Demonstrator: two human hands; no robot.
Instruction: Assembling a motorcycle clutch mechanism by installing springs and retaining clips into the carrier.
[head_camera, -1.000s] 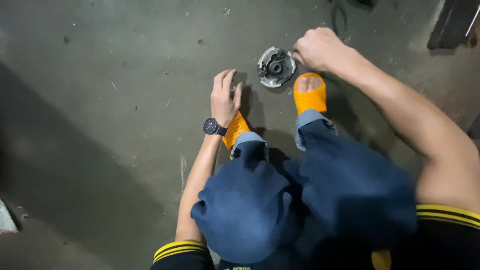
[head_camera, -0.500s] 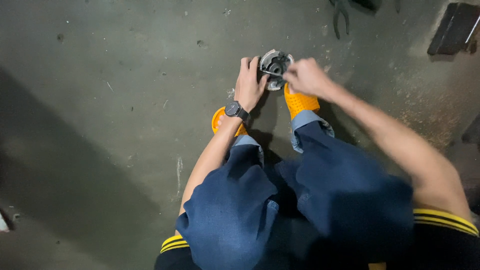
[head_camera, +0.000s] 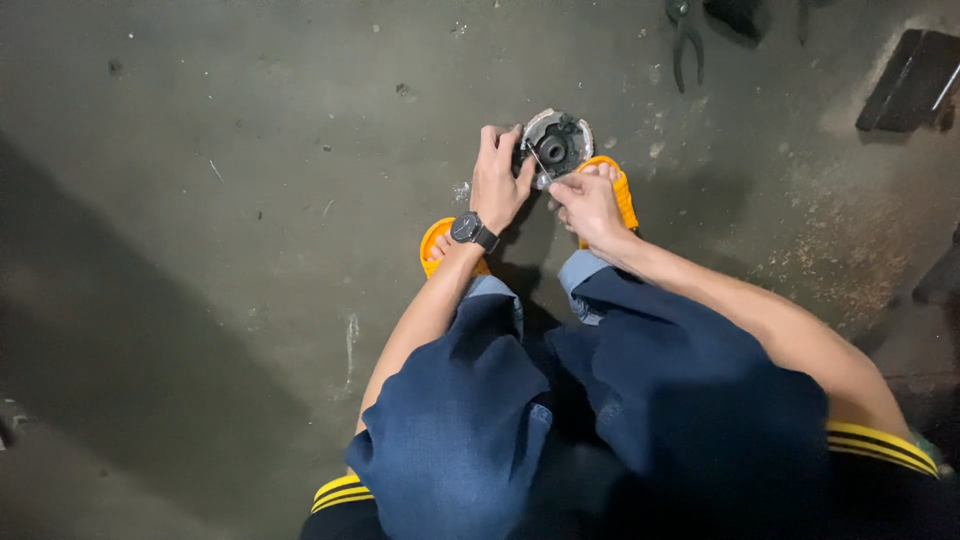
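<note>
A round grey metal part (head_camera: 560, 140) with a dark hub lies on the concrete floor in front of my feet. My left hand (head_camera: 497, 180), with a black watch on the wrist, grips the part's left edge. My right hand (head_camera: 588, 203) pinches a thin metal tool (head_camera: 538, 162) whose tip rests against the part's lower left side. I squat in blue trousers and orange slippers (head_camera: 617, 187), the right foot just under the part.
Black pliers (head_camera: 683, 40) lie on the floor at the top. A dark flat block (head_camera: 915, 80) sits at the top right. Pale dust covers the floor at the right.
My left hand rose from the floor near my left foot to the round part and took hold of it. My right hand came down from the part's upper right edge to its lower side with the thin tool.
</note>
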